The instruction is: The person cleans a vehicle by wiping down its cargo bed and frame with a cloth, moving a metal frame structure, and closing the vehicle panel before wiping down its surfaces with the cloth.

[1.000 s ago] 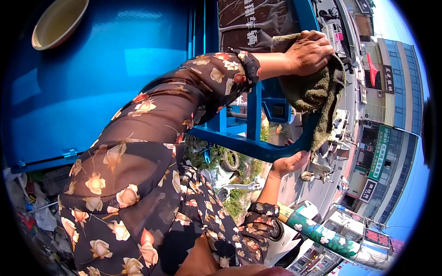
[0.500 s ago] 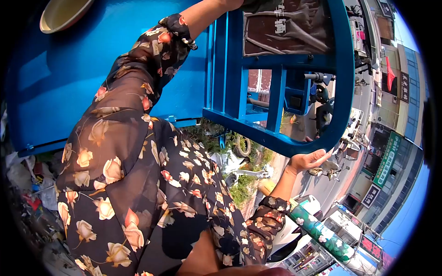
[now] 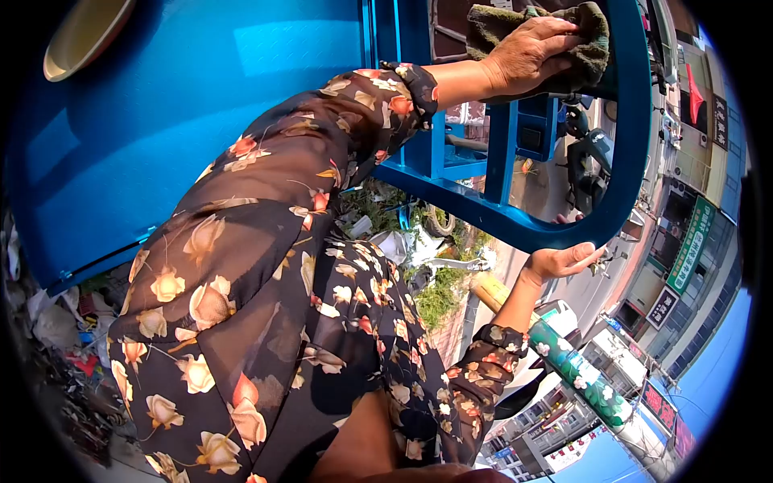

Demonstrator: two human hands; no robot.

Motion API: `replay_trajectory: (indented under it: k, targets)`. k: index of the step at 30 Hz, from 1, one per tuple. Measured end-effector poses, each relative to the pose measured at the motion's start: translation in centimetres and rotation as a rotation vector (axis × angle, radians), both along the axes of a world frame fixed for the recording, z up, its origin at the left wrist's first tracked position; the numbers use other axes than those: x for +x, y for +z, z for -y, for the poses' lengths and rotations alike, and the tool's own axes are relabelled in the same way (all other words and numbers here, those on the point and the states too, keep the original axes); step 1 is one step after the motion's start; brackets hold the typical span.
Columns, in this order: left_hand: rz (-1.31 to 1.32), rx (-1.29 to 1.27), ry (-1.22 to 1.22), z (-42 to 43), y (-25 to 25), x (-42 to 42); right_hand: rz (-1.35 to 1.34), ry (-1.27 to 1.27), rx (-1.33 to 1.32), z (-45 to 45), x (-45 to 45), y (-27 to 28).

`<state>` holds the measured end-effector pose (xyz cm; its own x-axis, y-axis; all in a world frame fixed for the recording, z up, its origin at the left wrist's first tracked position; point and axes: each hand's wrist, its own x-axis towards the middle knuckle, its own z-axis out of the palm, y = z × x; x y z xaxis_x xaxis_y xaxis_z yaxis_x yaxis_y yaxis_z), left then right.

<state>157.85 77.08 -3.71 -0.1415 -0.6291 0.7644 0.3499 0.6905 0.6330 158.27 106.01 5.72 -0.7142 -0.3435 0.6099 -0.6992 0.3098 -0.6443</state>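
My left hand [image 3: 531, 56] is pressed on a dark green-brown cloth [image 3: 586, 40], its fingers bent over the folds. The cloth lies against the upper part of a blue metal frame [image 3: 636, 153] with a rounded corner. At the frame's lower bar, my right hand [image 3: 555, 264] holds the rail. Its palm side is against the bar, and fingertips show through on the far side. Behind the cloth, a dark, plastic-covered panel [image 3: 448, 32] is mostly hidden. Both arms wear sheer black sleeves with a rose print.
A wide blue metal bed [image 3: 201, 145] fills the upper left, with a pale basin [image 3: 84, 40] on it. Litter [image 3: 64, 322] and weeds [image 3: 443, 298] lie below. Beyond the frame are a parked scooter [image 3: 592, 165], a street and shopfronts, seen sideways.
My left hand has moved from the top edge down and right along the frame, bringing the cloth into view. My right hand stays at the lower bar; the view has shifted slightly.
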Motion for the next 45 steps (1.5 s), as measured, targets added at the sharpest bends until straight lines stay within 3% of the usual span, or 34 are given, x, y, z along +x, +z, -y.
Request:
replay_trajectory:
  k: [4,6,9,11,12,13,14,16,20,23,25,27,29,31,33,35,37,38,39,41,43,45]
  targets:
    - [0.139,0.056,0.045,-2.2,-8.9,3.6,-0.002,-0.005,0.013,-0.4,-0.1,0.2]
    - [0.303,0.202,0.097,-3.0,-15.5,4.6,-0.003,0.006,0.010,-0.1,0.1,0.3]
    - [0.493,0.572,-0.033,-2.8,-19.2,7.0,-0.005,0.009,0.031,-0.1,0.3,0.5]
    - [0.542,0.624,0.029,-2.9,-17.1,8.4,-0.009,0.009,0.050,-0.3,0.1,0.7]
    - [0.432,0.608,0.007,-3.2,-14.8,8.7,-0.008,0.028,0.038,-0.1,0.1,0.8]
    - [0.292,0.469,-0.004,-3.6,-12.2,9.0,-0.003,0.040,0.022,0.0,0.1,0.7]
    - [0.281,0.351,-0.082,-3.9,-10.0,9.1,-0.012,0.028,0.026,0.0,0.1,0.6]
    - [0.317,-0.094,0.001,-4.3,-6.3,8.0,-0.027,0.023,0.047,-0.1,0.2,0.7]
    - [0.701,-0.530,0.191,-5.0,-3.4,5.4,-0.045,0.027,0.056,0.6,0.4,0.9]
    - [0.710,-0.469,0.050,-7.0,-2.3,5.5,-0.068,0.011,0.050,0.5,0.1,0.8]
    - [0.709,-0.490,-0.209,-10.1,-1.7,6.5,-0.146,0.005,0.045,0.3,-0.4,0.6]
    - [0.482,-0.353,-0.445,-13.7,-2.7,7.3,-0.120,-0.017,0.033,0.4,-0.4,0.5]
    - [0.426,-0.211,-0.588,-16.7,-3.0,8.1,-0.109,-0.014,0.038,0.5,-0.2,0.5]
    - [0.387,0.008,-0.731,-16.7,-4.2,8.1,-0.121,-0.028,0.067,-0.3,-0.9,0.3]
    - [0.426,0.535,-1.010,-14.7,-4.4,9.5,-0.117,-0.038,0.048,-0.3,-1.1,0.3]
    - [0.155,1.020,-0.827,-11.6,-6.8,8.6,-0.080,-0.008,0.031,0.6,0.1,0.6]
    - [0.085,0.853,-0.347,-10.5,-7.2,6.8,-0.092,-0.007,0.059,0.1,-0.4,0.6]
    - [0.024,0.880,-0.420,-10.7,-6.3,6.6,-0.116,-0.007,0.060,-0.1,-0.9,0.3]
    - [0.161,0.751,-0.280,-11.8,-7.0,5.4,-0.139,-0.004,0.062,-0.2,-1.2,0.2]
    - [0.222,0.725,-0.221,-15.0,-6.4,5.1,-0.120,0.000,0.054,0.1,-0.6,0.4]
    - [0.122,0.683,-0.422,-18.0,-7.3,6.1,-0.109,0.009,0.043,0.5,-0.2,0.6]
    - [0.285,0.470,-0.537,-20.7,-8.1,8.6,-0.106,0.002,0.039,0.7,-0.3,0.6]
